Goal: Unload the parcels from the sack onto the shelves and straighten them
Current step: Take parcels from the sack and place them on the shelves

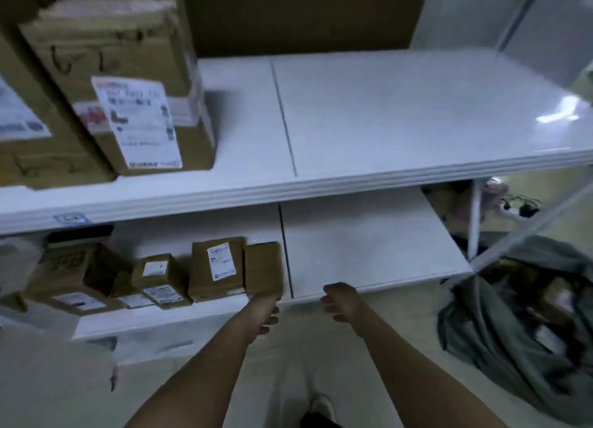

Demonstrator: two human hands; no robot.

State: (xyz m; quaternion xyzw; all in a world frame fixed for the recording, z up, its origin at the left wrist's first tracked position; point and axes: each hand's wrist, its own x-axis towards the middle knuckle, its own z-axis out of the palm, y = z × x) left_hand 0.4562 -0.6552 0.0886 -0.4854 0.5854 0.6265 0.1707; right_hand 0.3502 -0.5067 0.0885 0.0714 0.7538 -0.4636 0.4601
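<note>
Down low, the left hand (264, 312) holds the near end of a small brown parcel (263, 268) on the lower shelf (369, 241), right beside a labelled parcel (218, 268). The right hand (341, 300) hangs loose, fingers curled, holding nothing. The grey sack (519, 325) lies on the floor to the right.

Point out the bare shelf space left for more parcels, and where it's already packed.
Upper shelf: bare from the tall labelled box rightward to the end. Lower shelf: bare right of the unlabelled box that the left hand touches, in front of the empty right hand. Crowded: both shelves' left ends, with small boxes tightly side by side below.
</note>
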